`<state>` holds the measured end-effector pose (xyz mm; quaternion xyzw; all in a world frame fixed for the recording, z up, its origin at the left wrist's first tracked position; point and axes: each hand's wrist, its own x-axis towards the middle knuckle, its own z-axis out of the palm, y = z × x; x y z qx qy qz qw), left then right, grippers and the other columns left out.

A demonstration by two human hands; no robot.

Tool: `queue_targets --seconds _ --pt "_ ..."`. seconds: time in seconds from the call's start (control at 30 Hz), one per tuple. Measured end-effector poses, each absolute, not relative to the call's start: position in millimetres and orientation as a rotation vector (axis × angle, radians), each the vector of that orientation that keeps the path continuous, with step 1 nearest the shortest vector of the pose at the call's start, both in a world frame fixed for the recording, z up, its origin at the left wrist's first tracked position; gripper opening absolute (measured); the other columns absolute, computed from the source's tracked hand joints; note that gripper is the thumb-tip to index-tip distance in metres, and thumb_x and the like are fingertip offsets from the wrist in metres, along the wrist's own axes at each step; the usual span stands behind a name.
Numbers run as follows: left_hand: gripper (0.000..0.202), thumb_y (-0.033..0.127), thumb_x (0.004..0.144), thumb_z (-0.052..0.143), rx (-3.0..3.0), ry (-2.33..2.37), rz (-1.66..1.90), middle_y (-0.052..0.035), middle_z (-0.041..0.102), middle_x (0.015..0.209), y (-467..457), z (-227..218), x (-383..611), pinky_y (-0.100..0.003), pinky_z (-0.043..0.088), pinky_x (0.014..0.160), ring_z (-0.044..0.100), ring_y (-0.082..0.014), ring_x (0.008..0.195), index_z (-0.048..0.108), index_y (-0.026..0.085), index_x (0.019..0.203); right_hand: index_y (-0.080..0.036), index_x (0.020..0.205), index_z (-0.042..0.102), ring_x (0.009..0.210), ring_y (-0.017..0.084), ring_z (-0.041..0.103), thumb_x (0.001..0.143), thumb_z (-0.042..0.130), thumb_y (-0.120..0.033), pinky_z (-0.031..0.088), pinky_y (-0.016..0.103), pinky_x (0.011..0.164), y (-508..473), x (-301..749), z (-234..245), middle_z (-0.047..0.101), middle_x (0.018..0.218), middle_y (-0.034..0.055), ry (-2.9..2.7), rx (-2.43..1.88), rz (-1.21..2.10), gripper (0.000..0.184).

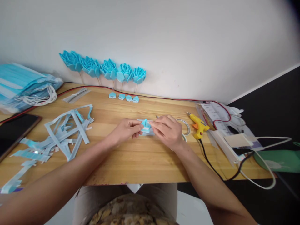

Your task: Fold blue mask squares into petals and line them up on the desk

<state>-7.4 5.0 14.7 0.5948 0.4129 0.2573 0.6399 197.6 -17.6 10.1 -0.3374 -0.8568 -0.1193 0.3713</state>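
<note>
Between my two hands, over the middle of the table, is a small folded blue petal [145, 124] of mask fabric, peaked at the top and with a pale strip across its lower part. My left hand [126, 129] pinches its left side between thumb and fingers. At its right edge my right hand [169, 128] is closed, fingertips pinched on the fabric. A pale flat piece lies beneath, mostly covered. Partly behind my right hand are grey rings [185, 126], whose full shape is hidden. Several similar folded petals [128, 98] lie in a row farther back.
Several blue fabric roses [109, 69] on sticks lean against the wall. Stacked masks [21, 82], mask offcuts [70, 131] and a phone [17, 132] lie left. Right are a yellow glue gun [199, 125] with a black cable, a white power strip [226, 147] and a green pouch [278, 159].
</note>
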Motion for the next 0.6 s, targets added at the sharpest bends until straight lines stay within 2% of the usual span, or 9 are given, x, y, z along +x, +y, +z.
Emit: queue_targets --seconds 0.6 --pt "0.028 0.041 0.077 0.058 1.325 0.874 0.688 0.0006 0.052 0.057 6.0 5.6 -10.8 -0.023 0.036 0.054 0.045 -0.0101 0.055 0.061 0.015 0.067 -0.025 0.101 0.067 0.079 0.016 0.060 0.088 0.057 -0.014 0.049 0.032 0.069 -16.0 196.7 8.4 0.070 0.090 0.0028 -2.273 -0.899 -0.168 0.020"
